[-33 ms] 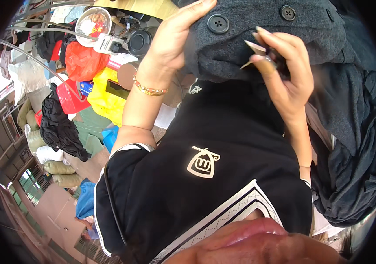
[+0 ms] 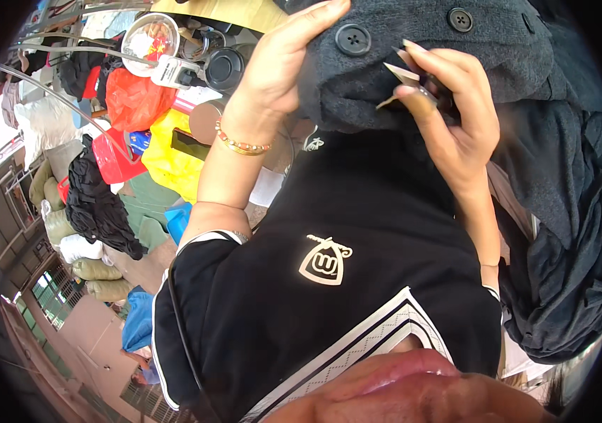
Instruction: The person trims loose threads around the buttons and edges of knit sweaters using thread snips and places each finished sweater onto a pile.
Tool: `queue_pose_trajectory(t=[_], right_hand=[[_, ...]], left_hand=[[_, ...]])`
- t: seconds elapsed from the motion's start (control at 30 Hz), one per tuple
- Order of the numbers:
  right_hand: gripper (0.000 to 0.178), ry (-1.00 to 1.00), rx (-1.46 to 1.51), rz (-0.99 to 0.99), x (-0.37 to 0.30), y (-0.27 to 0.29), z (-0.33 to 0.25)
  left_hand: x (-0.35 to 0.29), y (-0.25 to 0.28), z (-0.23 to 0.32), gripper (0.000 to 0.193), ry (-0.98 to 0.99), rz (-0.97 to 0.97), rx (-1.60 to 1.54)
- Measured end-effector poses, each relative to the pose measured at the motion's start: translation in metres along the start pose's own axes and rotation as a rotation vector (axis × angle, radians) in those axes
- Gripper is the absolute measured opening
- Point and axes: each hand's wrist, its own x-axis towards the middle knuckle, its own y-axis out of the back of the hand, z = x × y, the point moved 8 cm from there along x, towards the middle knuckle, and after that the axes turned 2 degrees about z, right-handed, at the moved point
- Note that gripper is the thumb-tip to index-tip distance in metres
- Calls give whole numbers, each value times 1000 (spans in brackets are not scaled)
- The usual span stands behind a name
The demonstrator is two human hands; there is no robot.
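Two hands are at the grey coat (image 2: 512, 63) before the chest: the right hand (image 2: 464, 106) pinches small snips (image 2: 402, 73) between thumb and fingers, blades apart; the left hand (image 2: 276, 67) lies along the coat's edge, its grip partly hidden. Three buttons (image 2: 353, 40) look already attached; any trimming left cannot be told. Farther off lie yellow (image 2: 162, 166) and red bags (image 2: 135, 99).

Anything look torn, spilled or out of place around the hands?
Nothing stands out. The dark grey garment is bunched near the pointed metal tool in the right hand, but no tear shows, and both large buttons look whole.
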Motion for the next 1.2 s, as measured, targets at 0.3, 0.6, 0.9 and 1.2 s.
queue_pose_trajectory(t=[0.3,0.6,0.9,1.2], right_hand=[[38,115,-26,19,3,-7,-4],[37,141,-79,75,2,-7,-7],[30,157,-36,112,1,-6,-6],[35,-24,20,70,-17,23,4]], left_hand=[[-1,-18,-11,36,3,-121,-133],[0,-19,-14,38,31,-153,-163],[-7,-13,-11,27,-24,-93,-74],[-16,-15,45,13,-476,85,903]])
